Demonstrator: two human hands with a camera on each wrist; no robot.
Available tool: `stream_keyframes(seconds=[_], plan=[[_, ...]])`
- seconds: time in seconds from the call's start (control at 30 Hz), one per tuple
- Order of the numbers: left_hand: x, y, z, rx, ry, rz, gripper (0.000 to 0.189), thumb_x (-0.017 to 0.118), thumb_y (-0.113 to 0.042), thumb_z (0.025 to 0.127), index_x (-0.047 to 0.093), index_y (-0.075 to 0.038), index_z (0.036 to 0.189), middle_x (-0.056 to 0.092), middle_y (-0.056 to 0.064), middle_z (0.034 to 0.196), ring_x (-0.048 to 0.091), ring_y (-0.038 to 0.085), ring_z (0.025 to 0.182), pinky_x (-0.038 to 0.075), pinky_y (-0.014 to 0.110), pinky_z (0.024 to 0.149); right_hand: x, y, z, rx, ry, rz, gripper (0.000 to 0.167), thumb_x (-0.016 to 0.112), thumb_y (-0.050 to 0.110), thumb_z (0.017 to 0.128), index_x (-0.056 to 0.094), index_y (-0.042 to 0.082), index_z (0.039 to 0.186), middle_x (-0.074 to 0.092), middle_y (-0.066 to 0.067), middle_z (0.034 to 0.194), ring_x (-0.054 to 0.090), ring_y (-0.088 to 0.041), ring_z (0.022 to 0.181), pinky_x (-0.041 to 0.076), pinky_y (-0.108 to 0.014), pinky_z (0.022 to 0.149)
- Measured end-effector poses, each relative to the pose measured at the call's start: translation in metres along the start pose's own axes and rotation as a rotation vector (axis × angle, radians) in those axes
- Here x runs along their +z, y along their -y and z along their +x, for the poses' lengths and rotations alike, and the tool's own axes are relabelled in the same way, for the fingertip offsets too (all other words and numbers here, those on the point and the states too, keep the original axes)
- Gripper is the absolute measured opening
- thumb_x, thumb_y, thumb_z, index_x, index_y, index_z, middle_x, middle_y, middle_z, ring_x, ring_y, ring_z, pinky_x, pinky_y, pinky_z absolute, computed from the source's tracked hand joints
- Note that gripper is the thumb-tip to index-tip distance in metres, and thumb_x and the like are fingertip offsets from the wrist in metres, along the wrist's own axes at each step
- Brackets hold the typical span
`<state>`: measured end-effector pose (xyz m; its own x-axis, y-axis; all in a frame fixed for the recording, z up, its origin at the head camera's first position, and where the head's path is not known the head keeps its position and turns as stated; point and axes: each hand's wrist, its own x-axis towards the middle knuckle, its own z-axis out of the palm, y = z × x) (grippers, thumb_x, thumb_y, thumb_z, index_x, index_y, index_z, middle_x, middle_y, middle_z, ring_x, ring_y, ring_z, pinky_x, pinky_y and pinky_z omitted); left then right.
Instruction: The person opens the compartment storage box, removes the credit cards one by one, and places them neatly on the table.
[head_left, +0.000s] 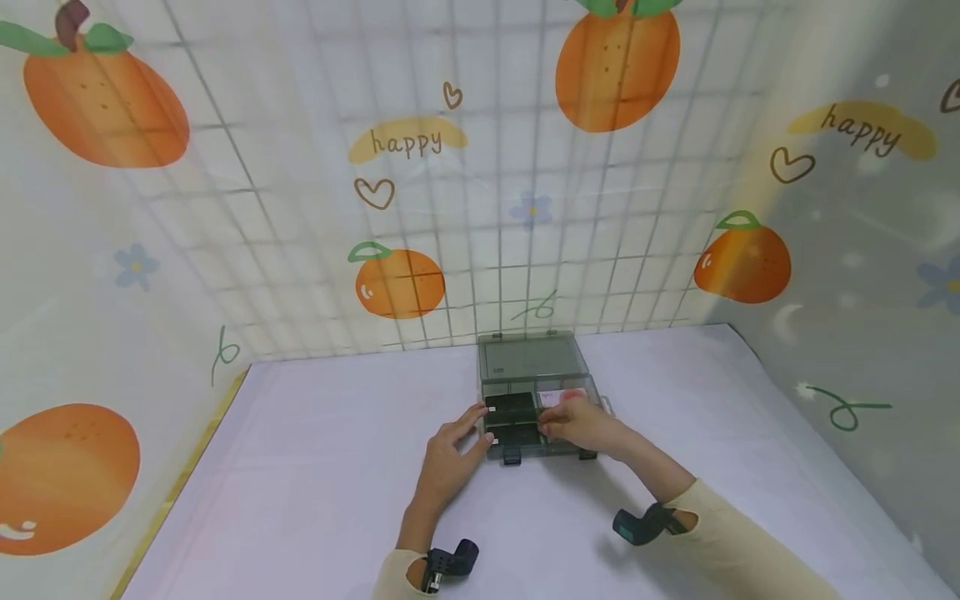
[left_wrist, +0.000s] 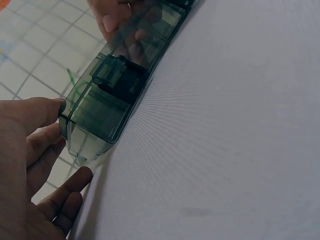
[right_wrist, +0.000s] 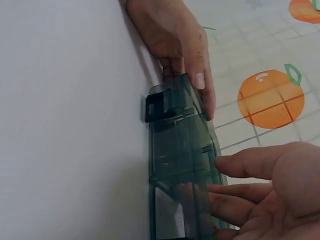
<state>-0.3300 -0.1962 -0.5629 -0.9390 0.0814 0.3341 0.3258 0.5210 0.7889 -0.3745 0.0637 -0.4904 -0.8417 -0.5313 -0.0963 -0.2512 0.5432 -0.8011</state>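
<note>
A translucent green plastic case [head_left: 540, 451] sits on the table, its lid [head_left: 530, 358] folded back toward the wall. Two dark blocks [head_left: 510, 407] with small white marks lie in its left half, and a white and pink packet [head_left: 564, 396] lies in the right half. At the case's left side, my left hand [head_left: 444, 467] rests spread thumb and fingers against the corner and rim. My right hand [head_left: 583, 425] reaches in from the right, fingertips by the middle divider [head_left: 537, 421]. I cannot tell whether it pinches anything; the case wall partly hides its fingers [right_wrist: 235, 202].
Two dark latches [head_left: 512, 457] stick out from the case's front edge, and a light handle [head_left: 607, 406] from its right side. A white cloth covers the table [head_left: 337, 467]. Behind stands a printed curtain [head_left: 480, 167] over a wire grid.
</note>
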Motion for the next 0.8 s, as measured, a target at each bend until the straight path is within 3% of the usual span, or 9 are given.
stream_keyframes(seconds=[0.17,0.33,0.5,0.63,0.8], plan=[[-0.001,0.000,0.001,0.007,-0.009,0.005,0.050,0.067,-0.045,0.096,0.060,-0.025,0.141,0.051,-0.017,0.146,0.057,0.018,0.119,0.043,0.050,0.102,-0.004,0.004,0.001,0.082,0.025,0.149,0.029,0.059,0.005,0.098,0.065,-0.015,0.118,0.071,-0.020,0.109,0.068,-0.023,0.094,0.055,-0.039,0.087],[-0.001,0.001,0.002,0.020,-0.009,-0.002,0.050,0.067,-0.043,0.096,0.060,-0.023,0.141,0.051,-0.015,0.147,0.057,0.018,0.119,0.044,0.050,0.101,-0.013,0.006,-0.001,0.110,0.098,0.273,0.026,0.057,0.008,0.100,0.069,-0.013,0.107,0.070,-0.019,0.102,0.063,-0.023,0.087,0.054,-0.034,0.079],[0.000,0.003,0.001,0.034,-0.018,0.000,0.050,0.067,-0.043,0.096,0.060,-0.023,0.141,0.052,-0.014,0.146,0.058,0.017,0.117,0.045,0.051,0.100,-0.017,0.005,0.000,0.144,0.155,0.400,0.025,0.060,0.009,0.097,0.064,-0.015,0.104,0.070,-0.021,0.106,0.064,-0.023,0.088,0.052,-0.032,0.078],[0.002,0.002,0.001,0.025,-0.015,0.001,0.051,0.066,-0.046,0.095,0.060,-0.025,0.141,0.051,-0.017,0.146,0.058,0.016,0.117,0.044,0.051,0.101,-0.019,0.006,0.003,0.236,0.149,0.476,0.025,0.061,0.012,0.098,0.056,-0.009,0.111,0.068,-0.024,0.114,0.067,-0.028,0.096,0.053,-0.037,0.084],[0.002,0.002,0.000,0.000,-0.002,0.015,0.051,0.065,-0.048,0.096,0.059,-0.026,0.142,0.049,-0.022,0.146,0.057,0.014,0.117,0.044,0.050,0.101,-0.021,0.008,0.006,0.307,0.168,0.568,0.035,0.058,0.015,0.101,0.056,-0.015,0.121,0.064,-0.029,0.119,0.065,-0.035,0.106,0.049,-0.042,0.092]])
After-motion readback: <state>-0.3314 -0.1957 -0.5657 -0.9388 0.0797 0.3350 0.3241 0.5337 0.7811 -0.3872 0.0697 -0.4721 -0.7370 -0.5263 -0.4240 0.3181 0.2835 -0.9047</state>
